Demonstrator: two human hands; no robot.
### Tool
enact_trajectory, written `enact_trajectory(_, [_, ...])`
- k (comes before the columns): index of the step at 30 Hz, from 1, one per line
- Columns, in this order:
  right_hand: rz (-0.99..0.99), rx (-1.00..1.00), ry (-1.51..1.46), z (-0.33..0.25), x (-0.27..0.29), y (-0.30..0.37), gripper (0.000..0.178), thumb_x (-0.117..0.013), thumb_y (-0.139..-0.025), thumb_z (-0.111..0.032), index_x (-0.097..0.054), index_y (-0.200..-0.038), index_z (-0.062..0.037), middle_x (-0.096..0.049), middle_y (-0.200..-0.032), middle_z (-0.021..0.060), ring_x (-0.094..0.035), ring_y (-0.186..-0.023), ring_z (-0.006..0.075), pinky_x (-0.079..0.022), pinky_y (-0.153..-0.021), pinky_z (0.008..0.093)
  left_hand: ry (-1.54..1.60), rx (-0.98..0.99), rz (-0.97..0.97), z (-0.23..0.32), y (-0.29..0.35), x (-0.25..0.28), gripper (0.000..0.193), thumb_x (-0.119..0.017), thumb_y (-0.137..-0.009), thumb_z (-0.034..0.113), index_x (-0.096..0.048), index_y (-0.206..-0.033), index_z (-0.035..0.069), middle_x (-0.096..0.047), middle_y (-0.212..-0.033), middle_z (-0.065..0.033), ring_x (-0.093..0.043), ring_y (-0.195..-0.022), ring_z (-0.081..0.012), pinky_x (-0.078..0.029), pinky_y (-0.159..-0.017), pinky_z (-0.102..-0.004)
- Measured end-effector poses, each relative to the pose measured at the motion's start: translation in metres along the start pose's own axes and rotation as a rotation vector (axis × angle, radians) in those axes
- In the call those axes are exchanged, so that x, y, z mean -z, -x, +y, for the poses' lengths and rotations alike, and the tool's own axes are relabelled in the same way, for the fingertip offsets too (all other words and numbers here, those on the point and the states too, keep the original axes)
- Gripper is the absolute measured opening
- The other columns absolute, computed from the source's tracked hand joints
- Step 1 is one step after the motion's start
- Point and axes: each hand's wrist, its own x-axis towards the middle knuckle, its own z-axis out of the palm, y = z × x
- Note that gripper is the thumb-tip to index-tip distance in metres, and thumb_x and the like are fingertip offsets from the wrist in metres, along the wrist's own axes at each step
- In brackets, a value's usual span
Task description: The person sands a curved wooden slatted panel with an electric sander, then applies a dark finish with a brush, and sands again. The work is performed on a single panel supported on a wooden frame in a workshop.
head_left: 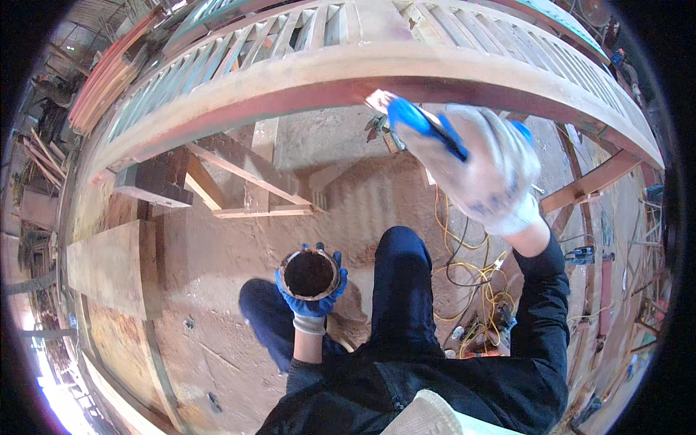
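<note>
My left hand, in a white glove with blue coating, is closed around a round cup-like pot from beneath. Dark brown stuff shows inside the pot. Farther ahead and to the right, my gloved right hand is blurred by motion. Its fingers are pressed together on a small pale-tipped piece, whose kind I cannot make out. That tip meets the reddish-brown side face of a long wooden rail. The rail belongs to a slatted wooden frame spreading across the top of the view.
Wooden supports stand below the frame, with a wooden block at left. Yellow cables lie tangled on the floor near my right arm. Stacked boards stand at the far left. My knees are under the frame's near side.
</note>
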Motion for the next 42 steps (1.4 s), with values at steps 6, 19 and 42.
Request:
enact_trajectory(6, [-0.032,-0.219,-0.091,-0.011,-0.017,0.027,0.017,-0.076,-0.073,-0.025,-0.066,-0.082,-0.0151,-0.058,-0.08,0.0019,-0.06,-0.061,0.0178,-0.047,-0.053,0.0308,0.048,0.066,-0.046,0.007,-0.005,0.002,0.068,-0.045,-0.082,0.068,-0.047,-0.134,0.024,-0.043,-0.141,-0.0075,-0.035,-0.131,-0.0412,-0.03,-0.1,-0.0664])
enact_trajectory(19, [0.172,0.017,0.058,0.05,-0.032,0.043,0.026,-0.074,-0.068,-0.012,-0.066,-0.092,-0.0197,-0.062,-0.087,0.0057,-0.062,-0.067,0.0234,-0.05,-0.055,0.0342,-0.26,0.13,-0.003,0.03,-0.008,0.034,0.063,-0.037,-0.087,0.064,-0.048,-0.133,0.023,-0.041,-0.144,-0.0053,-0.036,-0.131,-0.0391,-0.032,-0.099,-0.0631])
enact_trajectory(42, [0.039,-0.092,0.142,0.01,0.007,0.033,0.03,-0.072,-0.071,-0.012,-0.07,-0.1,-0.0187,-0.057,-0.087,0.0069,-0.059,-0.069,0.0242,-0.049,-0.059,0.0349,-0.125,0.217,0.064,0.042,-0.011,0.049,0.068,-0.046,-0.083,0.066,-0.045,-0.136,0.024,-0.041,-0.143,-0.0053,-0.033,-0.132,-0.04,-0.035,-0.097,-0.0655])
